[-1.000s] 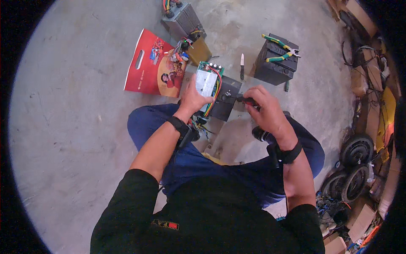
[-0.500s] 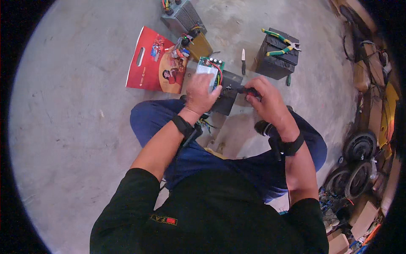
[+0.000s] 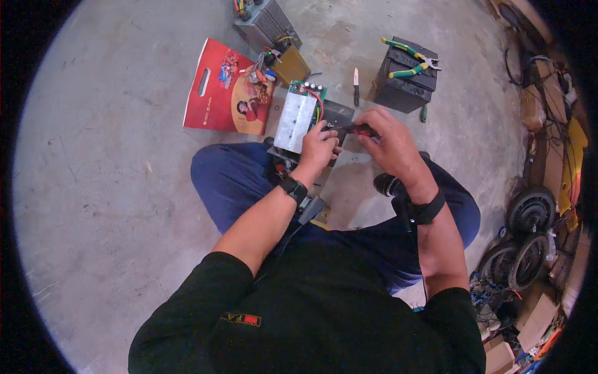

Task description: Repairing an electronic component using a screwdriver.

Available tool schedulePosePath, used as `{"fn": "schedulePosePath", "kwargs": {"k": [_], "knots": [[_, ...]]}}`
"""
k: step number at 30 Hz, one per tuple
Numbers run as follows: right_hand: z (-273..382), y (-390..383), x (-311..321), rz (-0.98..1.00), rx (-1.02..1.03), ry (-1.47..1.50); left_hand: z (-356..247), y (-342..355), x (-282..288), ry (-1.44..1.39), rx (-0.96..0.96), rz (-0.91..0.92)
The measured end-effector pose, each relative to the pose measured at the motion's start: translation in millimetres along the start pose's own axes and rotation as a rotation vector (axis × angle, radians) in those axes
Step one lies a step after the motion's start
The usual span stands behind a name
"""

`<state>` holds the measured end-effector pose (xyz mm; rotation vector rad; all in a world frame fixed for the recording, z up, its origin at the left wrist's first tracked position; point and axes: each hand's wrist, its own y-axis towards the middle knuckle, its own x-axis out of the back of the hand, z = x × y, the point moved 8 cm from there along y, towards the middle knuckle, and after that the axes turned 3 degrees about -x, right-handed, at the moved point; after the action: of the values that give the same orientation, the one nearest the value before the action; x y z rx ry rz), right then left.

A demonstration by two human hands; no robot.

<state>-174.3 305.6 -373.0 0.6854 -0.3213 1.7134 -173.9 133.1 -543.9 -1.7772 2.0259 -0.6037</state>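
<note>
Right now, your right hand (image 3: 391,140) has its fingers closed around a red-and-black tool (image 3: 361,129), which points leftward at your left hand (image 3: 319,148). The fingers of that left hand are bent near the tool's far end, over a dark panel (image 3: 339,114); whether they pinch anything (the spot is small and partly covered) you cannot tell from this view. Just left of them lies the circuit board (image 3: 296,118), in front of you and close to your left knee, with a silver metal plate over most of its top and a red wire (image 3: 318,100) curving along its right side.

Beyond the board stand a gold-coloured box (image 3: 291,67) and a grey finned case (image 3: 268,26), with a red printed bag (image 3: 218,93) to their left. A small knife (image 3: 356,87) lies on the floor past the panel, blade pointing away from you. Farther right, green-and-yellow pliers (image 3: 408,71) rest opened on top of a black block (image 3: 402,93).
</note>
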Motion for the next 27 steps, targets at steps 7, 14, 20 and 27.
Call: {"fn": "schedulePosePath", "kwargs": {"k": [7,14,20,27], "knots": [[-2.4,0.4,-2.8,-0.005,0.006,0.027,7.9,6.9,0.2,-0.127,0.063,0.032],[4.5,0.2,6.1,0.009,-0.003,0.051,11.7,10.5,-0.1,-0.116,0.107,0.012],[4.7,1.0,19.5,-0.044,0.005,0.076,12.2,11.8,2.2,-0.117,0.102,-0.012],[-4.8,1.4,15.9,-0.044,-0.033,0.003,10.2,14.0,1.9,-0.152,0.111,-0.003]]}}
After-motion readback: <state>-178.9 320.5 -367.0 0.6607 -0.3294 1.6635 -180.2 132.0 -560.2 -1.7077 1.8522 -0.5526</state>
